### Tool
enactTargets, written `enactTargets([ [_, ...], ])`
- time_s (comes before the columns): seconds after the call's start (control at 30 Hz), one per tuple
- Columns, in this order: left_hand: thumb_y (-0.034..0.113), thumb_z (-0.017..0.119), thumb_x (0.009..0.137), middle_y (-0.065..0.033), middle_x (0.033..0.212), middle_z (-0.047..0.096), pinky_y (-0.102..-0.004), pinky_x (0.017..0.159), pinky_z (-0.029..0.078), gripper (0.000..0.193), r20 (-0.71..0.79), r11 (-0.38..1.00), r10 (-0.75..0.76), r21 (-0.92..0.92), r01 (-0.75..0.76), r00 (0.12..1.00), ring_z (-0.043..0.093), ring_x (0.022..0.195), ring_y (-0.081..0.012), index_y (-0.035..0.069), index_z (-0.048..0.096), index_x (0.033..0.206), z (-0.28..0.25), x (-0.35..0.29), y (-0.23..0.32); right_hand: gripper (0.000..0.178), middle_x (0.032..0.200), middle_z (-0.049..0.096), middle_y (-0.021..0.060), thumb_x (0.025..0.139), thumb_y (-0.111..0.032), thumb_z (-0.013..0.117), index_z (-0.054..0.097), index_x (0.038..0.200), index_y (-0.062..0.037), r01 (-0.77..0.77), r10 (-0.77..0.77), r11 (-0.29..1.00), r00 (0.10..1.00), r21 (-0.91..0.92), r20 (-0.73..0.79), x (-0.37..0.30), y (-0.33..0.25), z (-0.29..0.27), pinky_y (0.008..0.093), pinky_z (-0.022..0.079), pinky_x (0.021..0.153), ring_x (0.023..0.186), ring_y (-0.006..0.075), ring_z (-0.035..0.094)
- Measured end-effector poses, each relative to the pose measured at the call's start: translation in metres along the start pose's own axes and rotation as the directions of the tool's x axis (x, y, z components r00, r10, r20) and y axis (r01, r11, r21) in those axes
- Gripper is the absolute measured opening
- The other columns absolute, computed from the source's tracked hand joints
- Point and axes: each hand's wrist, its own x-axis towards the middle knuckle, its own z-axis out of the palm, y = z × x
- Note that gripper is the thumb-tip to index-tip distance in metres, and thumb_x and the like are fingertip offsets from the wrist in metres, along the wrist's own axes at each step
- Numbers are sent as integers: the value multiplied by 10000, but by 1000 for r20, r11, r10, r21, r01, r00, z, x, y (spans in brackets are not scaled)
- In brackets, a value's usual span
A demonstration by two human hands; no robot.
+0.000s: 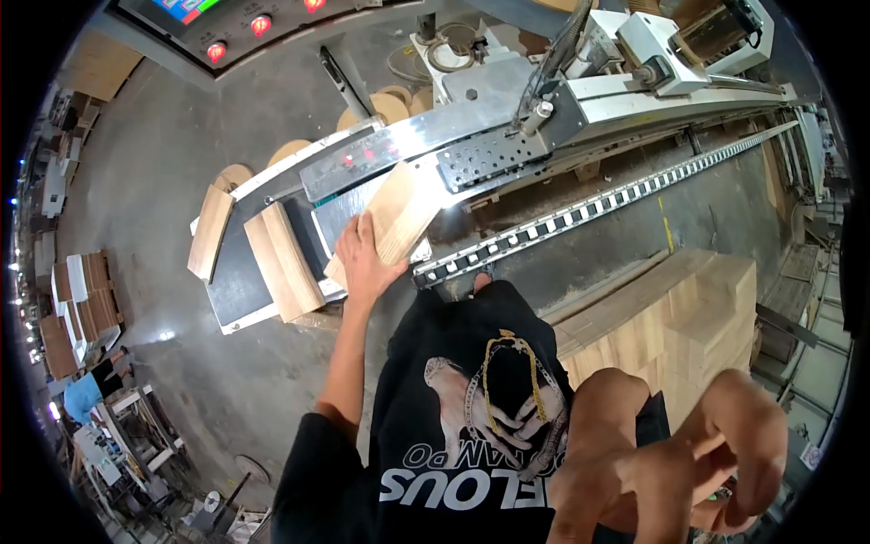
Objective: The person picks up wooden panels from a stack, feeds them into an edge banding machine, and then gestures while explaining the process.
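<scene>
My left hand (363, 262) grips a pale wooden board (395, 214) near its lower left end, with the fingers over the top and the thumb along the near edge. The board lies aslant on the machine's bed, its far end close to a perforated dark plate (490, 161). Left of it, two more wooden boards rest on the dark end table: a wide one (282, 261) and a narrower one (212, 232). Raised close to the camera at the lower right, my right hand (666, 462) has loosely curled fingers that stand apart. Nothing shows in its grasp.
A stack of wooden blocks (666, 317) stands to my right. A long roller rail (589, 198) runs along the machine's near side. Beyond it is a control panel (245, 27) with red-lit buttons. Another person (83, 397) is far off at the left.
</scene>
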Motion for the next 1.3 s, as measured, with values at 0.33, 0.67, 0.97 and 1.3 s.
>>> enactTargets([
  [0.33, 365, 911, 609, -301, 1549, 449, -588, 1207, 313, 1161, 151, 976, 219, -27, -218, 964, 431, 1411, -489, 44, 409, 1605, 22, 42, 12, 709, 1643, 223, 137, 978, -467, 729, 442, 1416, 10, 205, -211, 937, 977, 283, -11, -24, 34, -29, 782, 528, 1032, 1392, 458, 454],
  [0.67, 446, 893, 654, -265, 1653, 389, -582, 1241, 278, 1143, 210, 945, 312, 39, -326, 927, 380, 1505, -462, 61, 418, 1619, 37, 84, 5, 533, 1587, 320, 258, 856, -2, 816, 514, 1294, -41, 304, -238, 933, 923, 194, -302, -7, 46, -11, 337, 521, 898, 1158, 259, 529],
  [0.97, 527, 829, 723, -240, 1706, 338, -607, 1266, 218, 1113, 253, 934, 324, 66, -350, 912, 331, 1555, -446, 62, 398, 1637, 49, 89, 14, 408, 1485, 430, 284, 843, 25, 787, 562, 1179, -31, 376, -326, 924, 872, 73, -366, -9, 54, -39, 314, 503, 848, 1147, 249, 541],
  [1.3, 570, 802, 740, -244, 1715, 330, -605, 1276, 203, 1111, 242, 935, 325, 62, -349, 914, 314, 1571, -441, 59, 398, 1640, 53, 91, 13, 392, 1233, 605, 130, 747, 94, 746, 611, 1079, -64, 458, -411, 874, 875, 162, -257, -5, 40, -75, 275, 553, 842, 1210, 176, 625],
])
